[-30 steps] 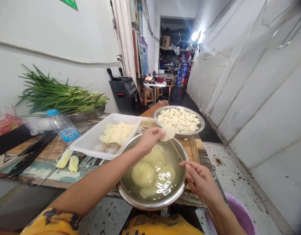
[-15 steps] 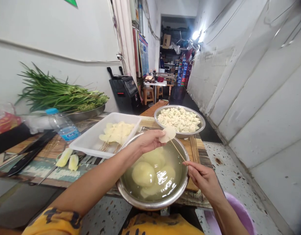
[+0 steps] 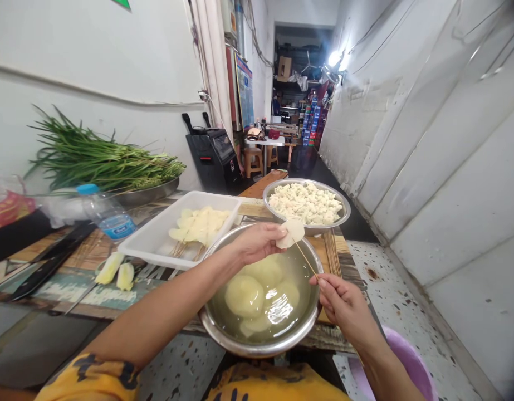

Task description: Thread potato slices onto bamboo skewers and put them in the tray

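Observation:
Over the far side of a steel bowl (image 3: 263, 350), my left hand (image 3: 260, 242) pinches a thin pale potato slice (image 3: 293, 233). My right hand (image 3: 344, 303) grips a thin wooden skewer (image 3: 307, 260) near its lower end, at the bowl's right rim. The skewer's upper tip meets the slice; whether it has gone through is too small to tell. Several pale yellow slices (image 3: 244, 295) lie in cloudy water inside the bowl. To the left, a white plastic tray (image 3: 150, 245) contains skewered slices (image 3: 202, 223). Loose skewers (image 3: 332, 253) lie on the table right of the bowl.
A steel basin of cauliflower florets (image 3: 304, 203) stands behind the bowl. Leftward are a water bottle (image 3: 110, 214), a black-handled knife (image 3: 43, 270), cut vegetable pieces (image 3: 125, 277) and a pan of green stalks (image 3: 110, 161). A purple tub (image 3: 407, 365) stands on the floor at right.
My left hand and the slice have shifted slightly right, and the slice is tilted a little differently against the skewer tip. My right hand has barely moved.

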`<control>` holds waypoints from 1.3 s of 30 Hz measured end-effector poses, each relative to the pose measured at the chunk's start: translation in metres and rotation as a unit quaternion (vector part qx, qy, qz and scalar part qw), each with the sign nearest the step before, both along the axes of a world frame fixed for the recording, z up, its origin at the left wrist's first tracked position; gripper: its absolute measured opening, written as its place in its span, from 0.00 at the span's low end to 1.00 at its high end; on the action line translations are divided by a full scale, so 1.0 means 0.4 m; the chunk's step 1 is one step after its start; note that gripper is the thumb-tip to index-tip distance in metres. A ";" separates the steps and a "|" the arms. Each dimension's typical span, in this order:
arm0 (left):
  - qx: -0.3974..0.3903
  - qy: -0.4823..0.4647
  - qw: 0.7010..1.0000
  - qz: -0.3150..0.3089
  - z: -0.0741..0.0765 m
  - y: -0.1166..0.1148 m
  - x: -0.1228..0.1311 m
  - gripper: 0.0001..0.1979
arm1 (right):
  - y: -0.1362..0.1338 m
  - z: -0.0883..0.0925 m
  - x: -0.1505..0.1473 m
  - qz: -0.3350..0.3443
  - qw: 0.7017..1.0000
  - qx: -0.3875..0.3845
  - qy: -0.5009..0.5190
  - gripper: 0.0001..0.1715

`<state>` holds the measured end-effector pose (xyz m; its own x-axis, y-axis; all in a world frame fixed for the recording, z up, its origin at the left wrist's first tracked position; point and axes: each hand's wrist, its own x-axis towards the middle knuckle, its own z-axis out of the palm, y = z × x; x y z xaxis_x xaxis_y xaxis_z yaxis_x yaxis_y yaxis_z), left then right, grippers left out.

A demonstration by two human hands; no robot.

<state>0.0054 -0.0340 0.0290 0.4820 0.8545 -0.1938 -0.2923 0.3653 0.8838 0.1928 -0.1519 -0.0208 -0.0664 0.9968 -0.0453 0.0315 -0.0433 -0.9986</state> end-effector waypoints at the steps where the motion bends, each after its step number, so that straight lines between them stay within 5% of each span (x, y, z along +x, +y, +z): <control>1: 0.011 0.005 1.000 0.009 -0.003 -0.001 0.002 0.07 | 0.000 0.003 -0.001 0.005 1.000 -0.010 0.013 0.23; 6: 0.044 0.021 0.996 0.071 -0.018 -0.001 0.007 0.12 | -0.003 0.002 0.003 -0.042 0.992 0.068 -0.100 0.20; 13: 0.156 0.105 0.971 0.145 -0.027 -0.007 0.013 0.11 | -0.015 -0.002 0.001 -0.088 0.913 0.243 -0.316 0.15; 20: 0.279 0.183 0.929 0.162 -0.027 -0.024 0.014 0.09 | -0.026 -0.011 -0.018 -0.052 0.974 0.114 -0.191 0.17; 27: 0.281 0.177 0.941 0.058 -0.015 -0.053 0.032 0.09 | -0.004 0.029 -0.040 -0.069 0.995 0.051 -0.043 0.21; 34: 0.177 0.102 0.961 0.184 -0.021 -0.020 0.021 0.11 | -0.036 0.038 -0.006 -0.038 0.989 0.082 -0.117 0.15; 36: 0.199 0.122 0.962 0.139 -0.018 -0.028 0.023 0.11 | -0.031 0.033 -0.007 -0.049 0.987 0.088 -0.129 0.15; 39: 0.239 0.151 0.959 -0.015 -0.010 -0.043 0.022 0.11 | -0.013 0.025 -0.012 -0.063 0.986 0.087 -0.125 0.15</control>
